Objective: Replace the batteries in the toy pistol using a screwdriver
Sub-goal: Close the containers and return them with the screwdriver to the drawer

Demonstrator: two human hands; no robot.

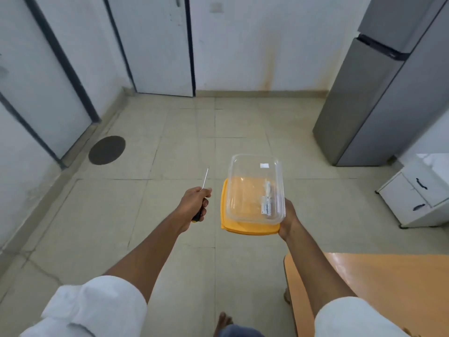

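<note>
My left hand [194, 205] grips a screwdriver [205, 179] by its black and yellow handle, the thin metal shaft pointing up and away. My right hand [288, 216] holds a clear plastic container [245, 190] stacked on its yellow lid [250, 226], gripping both at the near right corner. Inside the container, along its right side, lie white batteries [266, 200]. Both hands are held out over the floor in front of me. No toy pistol is in view.
A wooden table [376, 288] fills the lower right corner. A grey fridge [379, 93] stands at the right, a white cabinet [418, 195] beside it. White doors line the left and back walls. A dark round drain cover [107, 150] sits in the tiled floor.
</note>
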